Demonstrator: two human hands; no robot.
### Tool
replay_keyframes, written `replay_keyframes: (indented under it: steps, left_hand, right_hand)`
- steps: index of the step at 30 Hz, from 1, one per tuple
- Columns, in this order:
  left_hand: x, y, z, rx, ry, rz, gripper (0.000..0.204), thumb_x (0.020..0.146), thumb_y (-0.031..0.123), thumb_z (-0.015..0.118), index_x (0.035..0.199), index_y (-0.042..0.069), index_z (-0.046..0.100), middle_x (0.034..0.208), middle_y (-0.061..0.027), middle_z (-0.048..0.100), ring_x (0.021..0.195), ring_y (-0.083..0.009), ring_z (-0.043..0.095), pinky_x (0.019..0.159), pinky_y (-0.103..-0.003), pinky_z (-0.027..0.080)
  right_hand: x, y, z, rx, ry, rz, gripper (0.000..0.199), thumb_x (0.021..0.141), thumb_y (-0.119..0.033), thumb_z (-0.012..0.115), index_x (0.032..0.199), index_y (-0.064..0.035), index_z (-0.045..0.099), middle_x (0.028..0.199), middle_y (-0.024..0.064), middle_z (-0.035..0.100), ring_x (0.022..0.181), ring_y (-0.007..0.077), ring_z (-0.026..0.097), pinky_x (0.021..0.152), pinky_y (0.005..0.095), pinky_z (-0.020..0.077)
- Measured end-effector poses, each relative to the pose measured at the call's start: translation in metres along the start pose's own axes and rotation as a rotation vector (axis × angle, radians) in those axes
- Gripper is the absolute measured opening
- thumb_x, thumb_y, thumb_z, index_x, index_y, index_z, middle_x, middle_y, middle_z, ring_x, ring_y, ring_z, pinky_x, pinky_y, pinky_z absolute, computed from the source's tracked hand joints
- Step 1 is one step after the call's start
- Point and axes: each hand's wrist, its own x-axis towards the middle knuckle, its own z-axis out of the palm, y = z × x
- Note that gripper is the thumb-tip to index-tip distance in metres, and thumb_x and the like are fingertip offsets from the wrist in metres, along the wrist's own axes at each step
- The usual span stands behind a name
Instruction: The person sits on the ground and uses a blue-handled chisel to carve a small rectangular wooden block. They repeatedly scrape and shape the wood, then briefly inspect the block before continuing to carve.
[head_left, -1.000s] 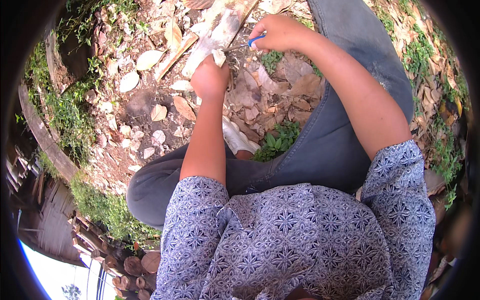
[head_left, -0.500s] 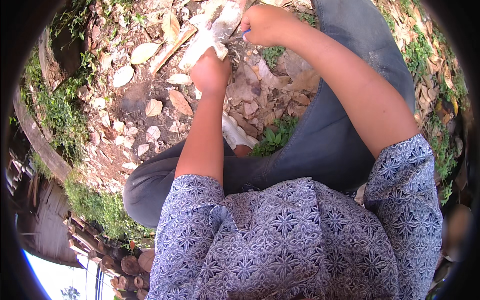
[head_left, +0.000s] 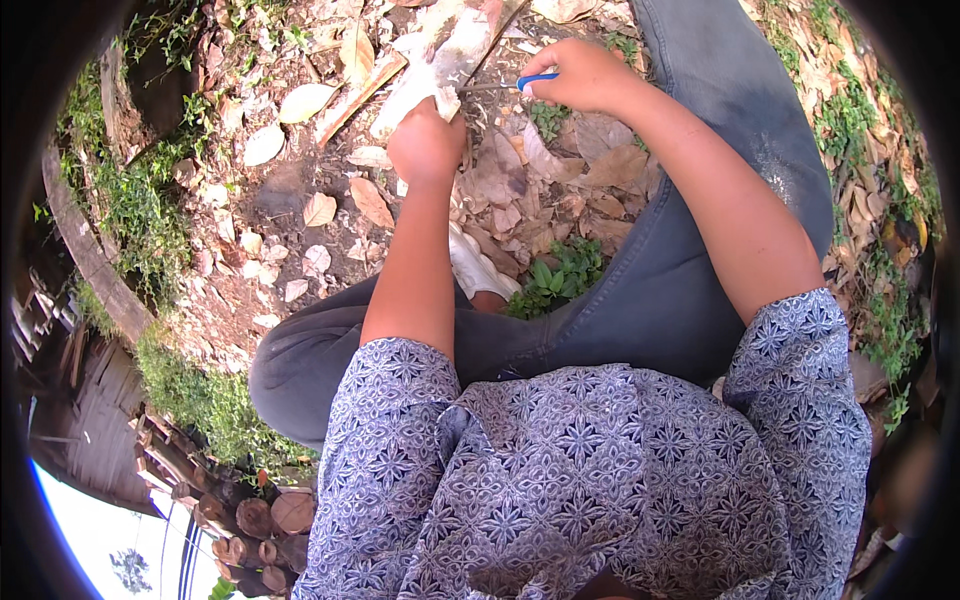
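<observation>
Fingers curled tight, the left hand (head_left: 427, 140) grips a pale piece (head_left: 446, 102) whose end pokes out past the fist; the right hand (head_left: 580, 75) is closed around a blue-handled tool (head_left: 538, 79). From where I sit, watching the head feed, the biggest thing about them is the leaf-strewn ground (head_left: 275, 205), with the wearer's dark trousers (head_left: 690, 290) folded across it. On that ground, a pale slab (head_left: 465, 45) runs up toward the far edge, and I see the fist by its near end, the piece just inside or over the right edge; I can't tell whether the two touch. A white shoe (head_left: 476, 262) rests nearer the body. Smaller again, the tool's thin metal shank (head_left: 488, 86) points left at the piece; its tip is too fine for me to say if it makes contact.

To handle this well, I would want the piece backed firmly on the slab, the left fingers tucked behind the tip's line, and short, light strokes aimed away from that fist, with the right wrist steady and the legs outside the tool's path.
</observation>
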Motion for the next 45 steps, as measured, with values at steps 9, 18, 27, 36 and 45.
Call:
replay_keyframes:
  steps: [9,18,27,36,45]
  left_hand:
    - [0.006,0.001,-0.007,-0.006,-0.044,0.005,0.036,0.078,0.034,0.075,0.103,0.009,0.073,0.092,-0.0164,0.076,0.084,-0.0345,0.074,0.076,-0.045,0.059]
    - [0.003,0.003,-0.002,-0.004,-0.006,0.022,0.034,0.077,0.035,0.074,0.101,0.01,0.075,0.085,-0.0175,0.075,0.079,-0.0355,0.074,0.075,-0.046,0.059]
    - [0.004,0.004,-0.003,0.024,0.027,0.014,0.034,0.078,0.034,0.074,0.1,0.008,0.073,0.087,-0.0174,0.075,0.079,-0.0346,0.074,0.074,-0.045,0.06]
    - [-0.005,0.004,0.005,0.02,0.056,0.013,0.038,0.08,0.037,0.071,0.107,0.011,0.075,0.087,-0.0164,0.076,0.08,-0.0358,0.074,0.075,-0.047,0.059]
    - [-0.006,0.007,0.009,0.059,0.033,-0.013,0.035,0.078,0.035,0.078,0.101,0.01,0.068,0.09,-0.0139,0.075,0.08,-0.0331,0.074,0.071,-0.045,0.058]
  right_hand:
    - [0.006,-0.01,-0.01,0.003,-0.083,0.029,0.028,0.089,-0.033,0.074,0.112,-0.0161,0.077,0.08,-0.0002,0.075,0.071,0.0106,0.069,0.068,0.0327,0.0525]
    - [0.014,-0.031,0.01,-0.235,0.003,0.032,0.025,0.089,-0.026,0.071,0.107,-0.0099,0.075,0.092,0.0124,0.075,0.088,0.0274,0.073,0.078,0.0426,0.0569]
    - [-0.026,-0.04,0.047,-0.052,0.084,0.109,0.027,0.085,-0.019,0.068,0.11,-0.011,0.075,0.103,0.0156,0.074,0.102,0.0319,0.072,0.088,0.0422,0.0589]
    - [-0.002,0.021,0.019,0.027,0.044,0.014,0.032,0.085,-0.034,0.077,0.111,-0.0152,0.077,0.103,0.0115,0.075,0.094,0.028,0.072,0.084,0.0405,0.0559]
    - [0.006,0.001,-0.011,-0.072,-0.022,-0.096,0.036,0.083,-0.033,0.077,0.114,-0.0152,0.077,0.102,0.0104,0.076,0.091,0.0254,0.073,0.081,0.0405,0.0564]
